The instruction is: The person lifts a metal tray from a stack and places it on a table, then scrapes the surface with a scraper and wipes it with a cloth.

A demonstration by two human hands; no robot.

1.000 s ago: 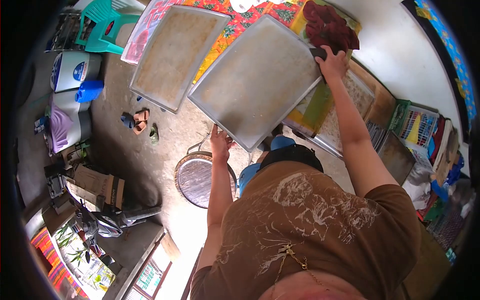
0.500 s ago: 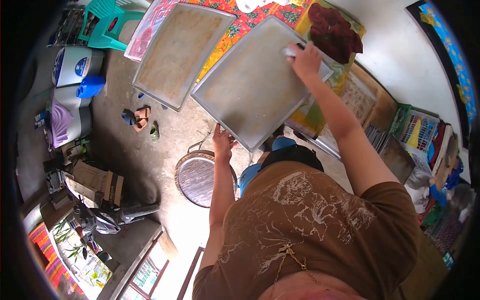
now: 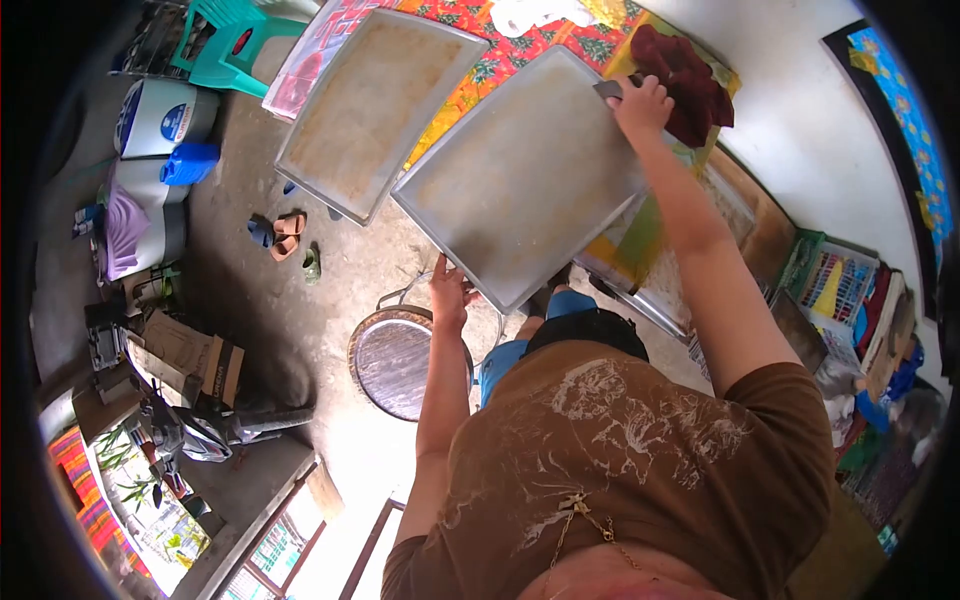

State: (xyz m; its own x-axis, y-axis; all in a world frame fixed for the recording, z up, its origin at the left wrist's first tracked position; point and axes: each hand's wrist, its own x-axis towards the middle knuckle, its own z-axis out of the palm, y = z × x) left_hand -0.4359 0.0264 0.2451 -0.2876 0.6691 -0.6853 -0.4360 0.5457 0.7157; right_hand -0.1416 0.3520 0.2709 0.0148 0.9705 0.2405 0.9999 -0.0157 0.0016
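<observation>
My left hand [image 3: 452, 293] grips the near-left edge of a large grey metal tray [image 3: 520, 180], with the fingers partly under it. The tray's far part lies over the table edge. My right hand [image 3: 642, 103] pinches a small flat dark scraper [image 3: 608, 90] just above the tray's far-right side. Left of this tray, a second tray [image 3: 375, 110] with brownish stains rests partly on the table. A dark red cloth [image 3: 680, 80] lies crumpled just beyond my right hand.
A patterned red tablecloth [image 3: 440, 12] covers the table ahead. A round stool [image 3: 400, 365] stands below my left hand. Sandals [image 3: 288, 235] lie on the floor, and a green chair [image 3: 225, 50] is at the upper left. Crates [image 3: 835, 285] stand at the right.
My right hand has moved a little right and outward with the scraper, toward the tray's far-right edge. The scraper now shows dark instead of bright. The view has shifted slightly.
</observation>
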